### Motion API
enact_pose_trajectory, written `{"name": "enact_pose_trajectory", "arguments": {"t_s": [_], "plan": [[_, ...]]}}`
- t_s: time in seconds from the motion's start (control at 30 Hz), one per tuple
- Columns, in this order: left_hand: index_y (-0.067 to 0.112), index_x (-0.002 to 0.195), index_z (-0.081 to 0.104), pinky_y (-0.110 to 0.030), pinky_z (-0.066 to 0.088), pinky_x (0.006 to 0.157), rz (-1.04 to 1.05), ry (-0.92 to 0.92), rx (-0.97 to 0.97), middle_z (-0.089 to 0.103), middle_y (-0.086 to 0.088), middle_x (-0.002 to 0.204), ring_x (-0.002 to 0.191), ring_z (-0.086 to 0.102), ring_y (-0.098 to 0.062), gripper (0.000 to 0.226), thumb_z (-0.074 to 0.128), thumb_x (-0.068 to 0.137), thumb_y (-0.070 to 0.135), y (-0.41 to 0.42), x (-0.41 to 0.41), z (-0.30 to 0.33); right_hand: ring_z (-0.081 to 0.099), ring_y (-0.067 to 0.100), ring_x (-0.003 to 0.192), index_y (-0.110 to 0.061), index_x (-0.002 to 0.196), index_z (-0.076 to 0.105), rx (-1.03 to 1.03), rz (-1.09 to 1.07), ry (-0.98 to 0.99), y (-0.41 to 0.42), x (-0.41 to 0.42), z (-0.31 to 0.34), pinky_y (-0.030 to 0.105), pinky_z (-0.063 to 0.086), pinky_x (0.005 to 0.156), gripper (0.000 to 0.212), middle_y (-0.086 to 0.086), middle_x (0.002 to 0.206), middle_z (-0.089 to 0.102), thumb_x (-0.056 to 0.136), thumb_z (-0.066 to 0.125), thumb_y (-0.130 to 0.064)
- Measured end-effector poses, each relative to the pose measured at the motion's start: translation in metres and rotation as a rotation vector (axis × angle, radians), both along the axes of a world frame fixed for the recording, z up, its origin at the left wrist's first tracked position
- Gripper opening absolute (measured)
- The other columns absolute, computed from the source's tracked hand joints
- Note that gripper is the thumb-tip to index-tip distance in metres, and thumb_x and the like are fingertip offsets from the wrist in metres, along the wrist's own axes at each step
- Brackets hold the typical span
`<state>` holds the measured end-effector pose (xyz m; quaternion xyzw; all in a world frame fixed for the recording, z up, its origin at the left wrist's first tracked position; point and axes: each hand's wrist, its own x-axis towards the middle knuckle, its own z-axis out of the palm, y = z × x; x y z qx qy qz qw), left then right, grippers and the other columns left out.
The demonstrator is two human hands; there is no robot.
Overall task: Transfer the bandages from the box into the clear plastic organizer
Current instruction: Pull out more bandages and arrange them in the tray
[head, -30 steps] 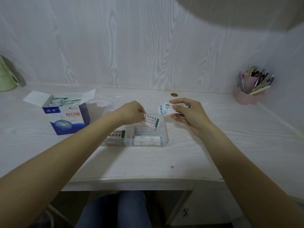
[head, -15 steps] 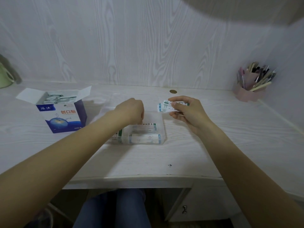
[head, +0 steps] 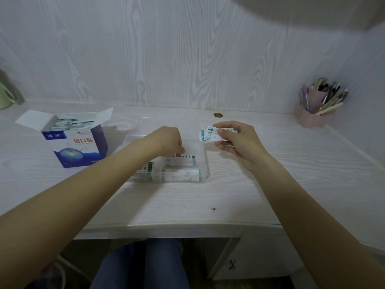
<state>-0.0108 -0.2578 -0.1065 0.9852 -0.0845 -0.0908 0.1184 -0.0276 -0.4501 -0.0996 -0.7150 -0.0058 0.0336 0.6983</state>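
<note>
The clear plastic organizer [head: 205,161] sits mid-desk with wrapped bandages [head: 183,174] lying in its near compartments. My left hand [head: 166,140] reaches down into it, fingers curled onto the left end of a bandage strip [head: 186,158] in the middle row. My right hand [head: 237,142] hovers just right of the organizer and pinches a small fan of wrapped bandages [head: 208,134] between thumb and fingers. The open blue-and-white bandage box [head: 77,147] stands to the left, with more bandages [head: 68,124] showing inside.
A pink pen holder [head: 312,115] full of pens stands at the back right by the side wall. A green cup [head: 4,97] is at the far left edge. A small brass disc [head: 218,115] lies behind the organizer. My knees are under the desk's front edge.
My left hand carried a bandage strip from above the organizer down into it and now rests low inside. My right hand has barely moved with its bandages.
</note>
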Motion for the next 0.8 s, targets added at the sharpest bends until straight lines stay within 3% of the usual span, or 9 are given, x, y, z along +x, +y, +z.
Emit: {"name": "enact_pose_trajectory", "arguments": {"t_s": [0.13, 0.23, 0.37, 0.6, 0.7, 0.8], "plan": [[0.011, 0.099, 0.071, -0.024, 0.04, 0.08, -0.112, -0.139, -0.041, 0.061, -0.002, 0.091, 0.088, 0.052, -0.017, 0.02, 0.056, 0.093, 0.022, -0.005, -0.003, 0.006, 0.062, 0.017, 0.058, -0.009, 0.095, 0.069, 0.007, -0.006, -0.005, 0.0, 0.0, 0.0, 0.017, 0.053, 0.058, 0.013, 0.013, 0.09, 0.065, 0.091, 0.059, -0.001], [0.024, 0.11, 0.068, -0.019, 0.032, 0.078, -0.237, -0.139, -0.071, 0.035, 0.009, 0.084, 0.082, 0.042, -0.011, 0.032, 0.046, 0.093, 0.007, -0.012, -0.006, 0.01, 0.062, 0.017, 0.059, -0.012, 0.089, 0.069, 0.019, -0.024, -0.003, 0.0, 0.0, 0.001, 0.017, 0.052, 0.057, 0.014, 0.014, 0.092, 0.067, 0.09, 0.06, -0.002], [0.031, 0.115, 0.065, -0.028, 0.038, 0.086, -0.311, -0.027, 0.042, 0.033, -0.001, 0.098, 0.095, 0.039, -0.019, 0.056, 0.034, 0.087, -0.007, -0.018, -0.002, 0.005, 0.062, 0.018, 0.063, -0.013, 0.089, 0.069, 0.03, -0.037, 0.005, -0.001, -0.001, 0.001, 0.017, 0.051, 0.057, 0.014, 0.016, 0.097, 0.067, 0.09, 0.06, -0.002], [0.032, 0.12, 0.061, -0.027, 0.031, 0.078, -0.335, -0.043, 0.123, 0.03, -0.002, 0.103, 0.097, 0.033, -0.018, 0.061, 0.034, 0.084, -0.01, -0.017, -0.003, 0.0, 0.062, 0.018, 0.062, -0.013, 0.088, 0.07, 0.022, -0.039, 0.012, -0.001, 0.0, 0.0, 0.018, 0.052, 0.058, 0.015, 0.017, 0.097, 0.066, 0.09, 0.06, -0.002], [0.033, 0.117, 0.062, -0.028, 0.035, 0.084, -0.32, -0.05, 0.037, 0.031, -0.001, 0.102, 0.096, 0.033, -0.015, 0.059, 0.035, 0.086, -0.01, -0.013, -0.005, 0.001, 0.061, 0.018, 0.062, -0.012, 0.089, 0.069, 0.038, -0.029, 0.007, 0.0, 0.0, 0.001, 0.017, 0.052, 0.057, 0.014, 0.018, 0.098, 0.066, 0.09, 0.06, -0.002], [0.027, 0.105, 0.065, -0.019, 0.034, 0.076, -0.213, -0.093, -0.253, 0.04, -0.001, 0.104, 0.092, 0.042, -0.012, 0.049, 0.038, 0.086, -0.009, -0.005, -0.009, 0.007, 0.061, 0.019, 0.063, -0.011, 0.091, 0.069, 0.036, -0.032, 0.004, 0.002, -0.001, 0.0, 0.017, 0.052, 0.057, 0.013, 0.016, 0.095, 0.066, 0.09, 0.06, -0.002]]}}
